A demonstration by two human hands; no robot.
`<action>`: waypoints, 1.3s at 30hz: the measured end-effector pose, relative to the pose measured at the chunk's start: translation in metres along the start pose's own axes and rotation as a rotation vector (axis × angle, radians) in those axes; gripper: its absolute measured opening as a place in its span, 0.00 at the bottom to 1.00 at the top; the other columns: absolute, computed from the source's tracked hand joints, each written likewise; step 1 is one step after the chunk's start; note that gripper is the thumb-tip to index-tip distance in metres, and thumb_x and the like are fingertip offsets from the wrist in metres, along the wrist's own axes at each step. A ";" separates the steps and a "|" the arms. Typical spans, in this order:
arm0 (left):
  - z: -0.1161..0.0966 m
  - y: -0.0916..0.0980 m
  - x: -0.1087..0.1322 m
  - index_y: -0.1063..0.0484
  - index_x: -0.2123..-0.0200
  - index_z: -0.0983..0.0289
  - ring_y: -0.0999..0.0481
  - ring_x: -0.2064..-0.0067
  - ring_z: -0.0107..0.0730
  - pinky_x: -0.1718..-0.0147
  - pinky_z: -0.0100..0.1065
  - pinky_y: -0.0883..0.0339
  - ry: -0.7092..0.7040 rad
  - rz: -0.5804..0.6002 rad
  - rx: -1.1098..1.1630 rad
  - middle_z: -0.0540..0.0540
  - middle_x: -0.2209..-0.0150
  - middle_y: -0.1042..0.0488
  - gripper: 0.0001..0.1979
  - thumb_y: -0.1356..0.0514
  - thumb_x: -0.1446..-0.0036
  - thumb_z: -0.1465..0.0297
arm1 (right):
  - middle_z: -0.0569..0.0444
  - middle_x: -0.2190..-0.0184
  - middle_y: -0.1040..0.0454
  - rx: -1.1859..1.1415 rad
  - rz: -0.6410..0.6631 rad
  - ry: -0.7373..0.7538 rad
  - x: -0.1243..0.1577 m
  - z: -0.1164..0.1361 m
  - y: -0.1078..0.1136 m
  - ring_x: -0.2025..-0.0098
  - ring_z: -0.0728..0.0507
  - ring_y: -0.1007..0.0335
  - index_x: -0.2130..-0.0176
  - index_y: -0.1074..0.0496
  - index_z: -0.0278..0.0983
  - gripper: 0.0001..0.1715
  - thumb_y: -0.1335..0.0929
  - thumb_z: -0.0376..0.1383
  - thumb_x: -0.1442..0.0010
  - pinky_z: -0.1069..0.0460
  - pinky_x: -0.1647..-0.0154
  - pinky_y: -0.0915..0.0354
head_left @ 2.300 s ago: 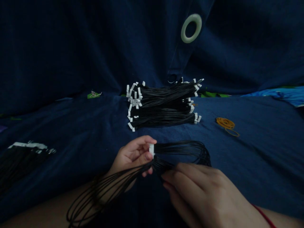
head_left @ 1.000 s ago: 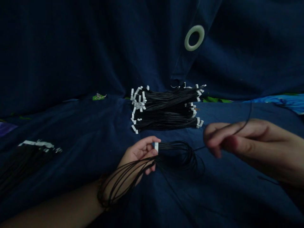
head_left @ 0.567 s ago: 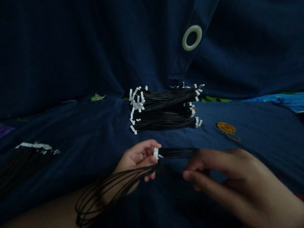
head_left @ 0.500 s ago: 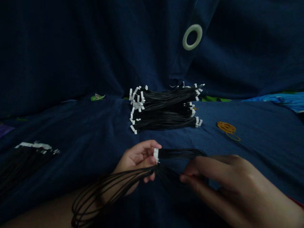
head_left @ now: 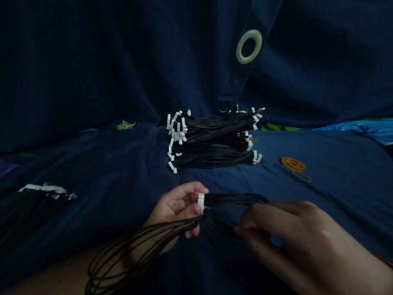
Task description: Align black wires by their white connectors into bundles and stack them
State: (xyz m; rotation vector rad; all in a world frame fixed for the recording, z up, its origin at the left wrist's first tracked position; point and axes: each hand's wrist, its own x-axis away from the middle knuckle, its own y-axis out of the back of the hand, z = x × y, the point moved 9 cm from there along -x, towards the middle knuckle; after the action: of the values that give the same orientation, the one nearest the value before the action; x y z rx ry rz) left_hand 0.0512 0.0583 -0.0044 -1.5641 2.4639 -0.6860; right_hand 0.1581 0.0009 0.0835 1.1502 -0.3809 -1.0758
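My left hand (head_left: 181, 207) pinches a white plug connector (head_left: 201, 200) between thumb and fingertips. Black wires (head_left: 233, 199) run from that connector to the right and bend down behind my right hand (head_left: 285, 233). My right thumb and forefinger are pressed together on the thin dark wires beneath; their exact grip is partly hidden. From my left fingers, more black wire loops (head_left: 110, 262) hang back over the left forearm. Beyond both hands lies a stack of black wire bundles (head_left: 211, 159) with white connectors at each end.
Another bunch of black wires (head_left: 33, 209) with white connectors lies at the left. A coil of yellowish-brown rubber bands (head_left: 293, 164) rests at the right on dark blue cloth (head_left: 334, 172). A dark blue curtain with a pale ring (head_left: 240, 52) hangs behind.
The wire loops over my left forearm have swung slightly left and spread. Both hands keep nearly the same place and grip.
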 end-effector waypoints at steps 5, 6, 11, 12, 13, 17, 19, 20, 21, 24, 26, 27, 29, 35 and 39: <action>0.001 0.001 -0.002 0.27 0.64 0.61 0.31 0.84 0.16 0.89 0.13 0.41 -0.047 0.034 -0.008 0.45 0.78 0.32 0.14 0.33 0.57 0.66 | 0.59 0.78 0.31 0.037 -0.013 0.020 0.001 0.001 -0.002 0.78 0.50 0.34 0.67 0.33 0.38 0.09 0.40 0.28 0.42 0.55 0.77 0.41; 0.001 0.001 -0.003 0.27 0.63 0.61 0.31 0.84 0.16 0.89 0.13 0.41 -0.064 0.046 -0.006 0.45 0.78 0.32 0.14 0.33 0.56 0.67 | 0.59 0.77 0.30 0.054 -0.015 0.027 0.002 0.002 -0.002 0.78 0.50 0.34 0.68 0.33 0.39 0.10 0.41 0.28 0.42 0.55 0.77 0.41; 0.002 0.001 -0.006 0.27 0.63 0.61 0.31 0.84 0.16 0.89 0.14 0.42 -0.085 0.071 -0.009 0.46 0.77 0.32 0.12 0.34 0.54 0.68 | 0.58 0.79 0.31 0.122 -0.003 0.058 0.006 0.007 -0.008 0.80 0.49 0.36 0.68 0.32 0.39 0.11 0.41 0.28 0.43 0.54 0.80 0.44; 0.002 0.001 -0.005 0.27 0.63 0.61 0.31 0.84 0.16 0.89 0.14 0.42 -0.084 0.068 -0.010 0.46 0.77 0.32 0.12 0.34 0.54 0.68 | 0.58 0.79 0.32 0.132 0.002 0.053 0.005 0.007 -0.009 0.80 0.49 0.37 0.69 0.32 0.39 0.11 0.41 0.28 0.43 0.53 0.80 0.44; 0.001 0.001 -0.005 0.27 0.63 0.61 0.31 0.84 0.17 0.89 0.14 0.42 -0.083 0.061 -0.011 0.46 0.77 0.32 0.12 0.34 0.54 0.68 | 0.59 0.79 0.32 0.143 0.001 0.053 0.005 0.006 -0.010 0.80 0.48 0.38 0.69 0.33 0.39 0.10 0.40 0.28 0.43 0.53 0.80 0.45; 0.001 0.002 -0.003 0.26 0.63 0.62 0.32 0.84 0.16 0.89 0.14 0.42 -0.070 0.049 -0.034 0.46 0.77 0.32 0.12 0.35 0.54 0.69 | 0.59 0.80 0.34 0.215 -0.080 0.075 0.005 0.005 -0.002 0.80 0.48 0.40 0.72 0.38 0.39 0.10 0.41 0.28 0.41 0.53 0.78 0.47; 0.002 0.000 -0.002 0.26 0.63 0.62 0.32 0.84 0.16 0.88 0.15 0.42 -0.048 0.077 -0.052 0.46 0.77 0.33 0.11 0.35 0.54 0.70 | 0.59 0.80 0.35 0.254 -0.122 0.106 0.006 0.008 0.003 0.80 0.48 0.42 0.73 0.40 0.39 0.11 0.41 0.28 0.41 0.53 0.78 0.48; 0.003 -0.001 -0.002 0.26 0.63 0.62 0.32 0.84 0.16 0.87 0.16 0.41 -0.038 0.090 -0.059 0.46 0.77 0.33 0.12 0.35 0.54 0.70 | 0.59 0.80 0.36 0.264 -0.126 0.120 0.006 0.010 0.004 0.81 0.49 0.43 0.74 0.41 0.39 0.11 0.41 0.28 0.41 0.53 0.78 0.49; 0.004 -0.002 -0.002 0.26 0.63 0.62 0.33 0.83 0.16 0.87 0.16 0.41 -0.030 0.098 -0.063 0.46 0.77 0.33 0.12 0.35 0.54 0.70 | 0.60 0.80 0.36 0.267 -0.124 0.132 0.007 0.012 0.004 0.81 0.49 0.43 0.74 0.41 0.39 0.12 0.42 0.28 0.40 0.53 0.78 0.49; 0.006 -0.003 -0.002 0.26 0.63 0.62 0.33 0.83 0.16 0.87 0.16 0.42 -0.012 0.099 -0.081 0.46 0.77 0.32 0.11 0.36 0.53 0.70 | 0.59 0.79 0.35 0.250 -0.143 0.121 0.005 0.014 0.003 0.79 0.49 0.41 0.72 0.39 0.39 0.10 0.41 0.29 0.40 0.53 0.76 0.47; 0.007 -0.006 -0.002 0.27 0.63 0.62 0.33 0.82 0.17 0.87 0.16 0.43 -0.007 0.115 -0.094 0.47 0.76 0.32 0.12 0.36 0.53 0.70 | 0.59 0.76 0.33 0.227 -0.162 0.110 0.003 0.015 0.001 0.77 0.48 0.39 0.71 0.37 0.39 0.08 0.40 0.30 0.40 0.53 0.75 0.45; 0.008 -0.007 -0.001 0.27 0.62 0.62 0.33 0.82 0.17 0.87 0.17 0.43 -0.006 0.120 -0.101 0.47 0.76 0.32 0.12 0.36 0.53 0.69 | 0.58 0.76 0.33 0.214 -0.169 0.109 0.002 0.015 -0.001 0.76 0.48 0.38 0.70 0.37 0.38 0.08 0.40 0.30 0.40 0.53 0.74 0.45; 0.011 -0.008 0.000 0.27 0.61 0.62 0.32 0.82 0.19 0.87 0.17 0.43 0.006 0.108 -0.119 0.47 0.77 0.33 0.13 0.36 0.53 0.68 | 0.58 0.75 0.32 0.194 -0.177 0.116 0.000 0.015 -0.005 0.75 0.48 0.38 0.70 0.37 0.38 0.08 0.40 0.29 0.40 0.53 0.74 0.44; 0.016 -0.002 -0.004 0.29 0.60 0.63 0.32 0.83 0.19 0.89 0.18 0.44 0.036 0.014 -0.144 0.47 0.77 0.33 0.14 0.37 0.52 0.69 | 0.54 0.70 0.31 0.242 -0.157 0.118 -0.004 0.005 -0.009 0.70 0.46 0.36 0.64 0.35 0.35 0.06 0.39 0.27 0.41 0.51 0.69 0.41; 0.010 0.009 -0.012 0.31 0.59 0.65 0.34 0.85 0.19 0.91 0.18 0.45 -0.029 -0.083 -0.115 0.46 0.79 0.33 0.15 0.38 0.52 0.70 | 0.53 0.71 0.30 0.355 -0.287 0.146 0.003 0.016 0.008 0.72 0.45 0.36 0.65 0.33 0.35 0.04 0.37 0.29 0.42 0.51 0.71 0.41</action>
State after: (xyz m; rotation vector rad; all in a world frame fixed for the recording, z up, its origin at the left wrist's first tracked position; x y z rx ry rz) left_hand 0.0522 0.0690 -0.0191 -1.7135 2.4700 -0.5382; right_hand 0.1519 -0.0099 0.0963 1.6271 -0.3043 -1.1928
